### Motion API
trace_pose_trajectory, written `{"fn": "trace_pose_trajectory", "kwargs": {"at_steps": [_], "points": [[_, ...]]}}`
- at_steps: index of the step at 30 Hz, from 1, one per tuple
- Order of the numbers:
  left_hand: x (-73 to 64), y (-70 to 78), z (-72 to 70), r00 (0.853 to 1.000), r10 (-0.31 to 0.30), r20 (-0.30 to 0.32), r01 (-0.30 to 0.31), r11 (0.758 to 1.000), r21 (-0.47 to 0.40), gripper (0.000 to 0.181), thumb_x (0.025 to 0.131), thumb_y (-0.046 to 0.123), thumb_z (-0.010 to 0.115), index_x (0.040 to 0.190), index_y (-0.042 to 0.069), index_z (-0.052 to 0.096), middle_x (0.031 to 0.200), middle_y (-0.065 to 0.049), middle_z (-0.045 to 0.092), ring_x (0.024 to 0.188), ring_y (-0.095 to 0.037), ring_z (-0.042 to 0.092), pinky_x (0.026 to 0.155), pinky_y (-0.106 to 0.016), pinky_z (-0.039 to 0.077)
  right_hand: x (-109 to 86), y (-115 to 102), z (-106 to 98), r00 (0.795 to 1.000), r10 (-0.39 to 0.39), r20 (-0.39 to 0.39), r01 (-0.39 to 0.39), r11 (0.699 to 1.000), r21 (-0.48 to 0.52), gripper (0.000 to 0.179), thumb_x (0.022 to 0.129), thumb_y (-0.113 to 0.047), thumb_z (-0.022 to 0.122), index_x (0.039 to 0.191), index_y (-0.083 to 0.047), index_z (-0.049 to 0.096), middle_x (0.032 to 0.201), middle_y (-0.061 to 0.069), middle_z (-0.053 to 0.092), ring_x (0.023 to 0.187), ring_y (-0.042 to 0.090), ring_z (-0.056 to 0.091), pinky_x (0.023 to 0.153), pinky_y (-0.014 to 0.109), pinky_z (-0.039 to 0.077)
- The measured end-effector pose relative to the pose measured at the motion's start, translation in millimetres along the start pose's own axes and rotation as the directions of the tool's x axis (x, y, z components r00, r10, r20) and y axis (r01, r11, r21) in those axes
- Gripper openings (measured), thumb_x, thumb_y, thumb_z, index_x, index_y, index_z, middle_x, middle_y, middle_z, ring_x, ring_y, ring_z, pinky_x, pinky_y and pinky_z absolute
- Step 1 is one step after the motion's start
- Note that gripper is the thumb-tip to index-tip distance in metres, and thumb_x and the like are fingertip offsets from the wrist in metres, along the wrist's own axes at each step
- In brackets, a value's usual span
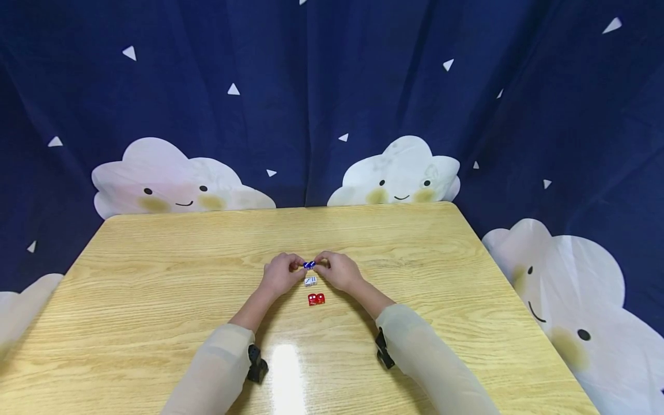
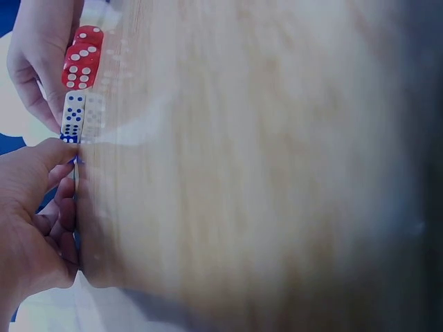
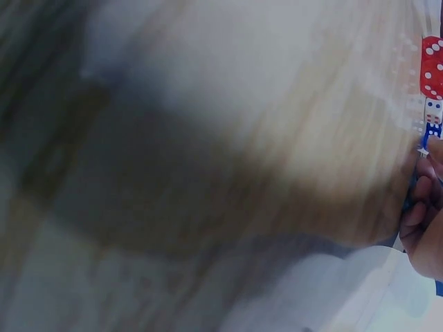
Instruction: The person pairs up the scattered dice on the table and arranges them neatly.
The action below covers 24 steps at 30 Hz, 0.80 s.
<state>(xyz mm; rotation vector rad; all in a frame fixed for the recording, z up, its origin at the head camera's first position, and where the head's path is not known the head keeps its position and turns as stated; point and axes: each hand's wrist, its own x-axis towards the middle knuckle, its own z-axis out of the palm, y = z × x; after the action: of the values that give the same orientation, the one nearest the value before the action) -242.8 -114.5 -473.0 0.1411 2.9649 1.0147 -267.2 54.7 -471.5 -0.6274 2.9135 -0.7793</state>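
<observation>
Two blue dice (image 1: 309, 265) stand side by side on the wooden table between my hands. My left hand (image 1: 282, 273) pinches the left blue die with thumb and fingertips. From the other side, my right hand (image 1: 340, 272) pinches the right one. In the left wrist view the left thumb lies right at a blue die (image 2: 69, 138), mostly covered by fingers. A blue die (image 3: 432, 129) also shows at the right thumb in the right wrist view. Just nearer to me sits a pair of white dice (image 1: 310, 281), then a pair of red dice (image 1: 316, 299).
The light wooden table (image 1: 171, 288) reaches back to a dark blue curtain (image 1: 311, 104) printed with clouds and white triangles. Black wrist cameras hang below both sleeves, the left camera (image 1: 256, 364) and the right camera (image 1: 384, 350), close over the tabletop.
</observation>
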Motion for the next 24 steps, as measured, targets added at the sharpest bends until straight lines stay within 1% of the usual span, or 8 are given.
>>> {"fn": "trace_pose_trajectory", "kwargs": {"at_steps": [6, 12, 21, 24], "points": [[-0.1, 0.0, -0.8, 1.000, 0.003, 0.003, -0.003, 1.000, -0.013, 0.022, 0.078, 0.029, 0.064, 0.096, 0.017, 0.065, 0.084, 0.001, 0.055, 0.077, -0.014, 0.049, 0.066, -0.030, 0.027, -0.1, -0.3, -0.6, 1.000, 0.003, 0.000, -0.003, 1.000, 0.004, 0.026, 0.084, -0.035, 0.056, 0.103, -0.019, 0.061, 0.059, -0.006, 0.052, 0.045, 0.007, 0.038, 0.042, 0.021, 0.028], [-0.8, 0.1, -0.9, 1.000, 0.019, -0.001, -0.019, 0.999, -0.027, 0.022, 0.077, 0.029, 0.065, 0.096, 0.018, 0.065, 0.083, 0.001, 0.056, 0.077, -0.013, 0.050, 0.066, -0.029, 0.027, -1.1, 1.1, -0.2, 1.000, 0.005, 0.000, -0.005, 1.000, 0.012, 0.026, 0.084, -0.035, 0.056, 0.103, -0.019, 0.061, 0.057, -0.005, 0.051, 0.044, 0.007, 0.037, 0.041, 0.021, 0.027], [-1.3, -0.8, 1.3, 0.999, 0.027, -0.017, -0.028, 0.998, -0.050, 0.023, 0.077, 0.029, 0.066, 0.096, 0.017, 0.065, 0.081, 0.001, 0.057, 0.076, -0.012, 0.050, 0.065, -0.029, 0.027, -3.1, 2.8, -0.2, 1.000, 0.014, -0.009, -0.014, 1.000, 0.009, 0.030, 0.083, -0.035, 0.057, 0.107, -0.018, 0.060, 0.059, -0.006, 0.052, 0.048, 0.007, 0.042, 0.043, 0.022, 0.031], [-0.3, -0.8, 1.1, 0.999, 0.031, -0.016, -0.032, 0.998, -0.049, 0.023, 0.077, 0.029, 0.066, 0.097, 0.016, 0.065, 0.081, 0.001, 0.057, 0.076, -0.013, 0.051, 0.066, -0.030, 0.028, -3.2, 3.6, -1.9, 1.000, 0.011, -0.008, -0.010, 0.999, 0.033, 0.030, 0.083, -0.035, 0.058, 0.107, -0.017, 0.060, 0.058, -0.005, 0.052, 0.046, 0.008, 0.041, 0.042, 0.022, 0.031]]}}
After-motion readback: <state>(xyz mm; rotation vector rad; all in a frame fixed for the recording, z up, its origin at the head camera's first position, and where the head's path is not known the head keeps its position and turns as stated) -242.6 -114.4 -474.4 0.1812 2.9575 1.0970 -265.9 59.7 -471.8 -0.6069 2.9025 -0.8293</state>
